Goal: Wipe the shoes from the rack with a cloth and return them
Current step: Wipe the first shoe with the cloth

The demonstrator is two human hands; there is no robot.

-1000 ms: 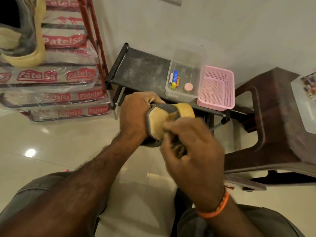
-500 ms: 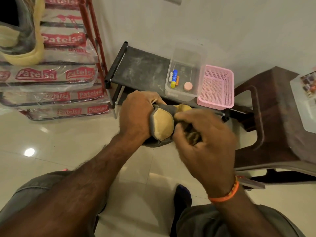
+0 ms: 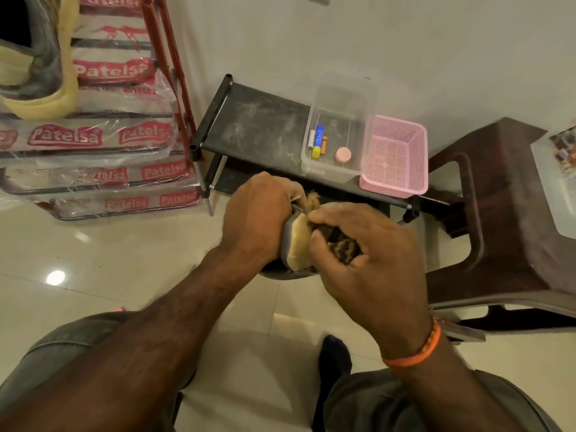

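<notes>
Shoe [image 3: 297, 244] in left hand's [image 3: 258, 219] grip, cloth [image 3: 341, 244] bunched in right hand [image 3: 367, 263]; "Patelsa" packs [image 3: 103, 135] behind.

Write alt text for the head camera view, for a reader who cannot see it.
A person's left hand holds a tan and grey shoe while the right hand rubs it with a bunched dark cloth. Behind stands a black shoe rack bearing a clear box and pink basket.

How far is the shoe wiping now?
Done: nothing visibly finished. In hand: the left hand grips a tan and grey shoe while the right hand rubs it with a bunched cloth. Left: returning it to the black rack.
</notes>
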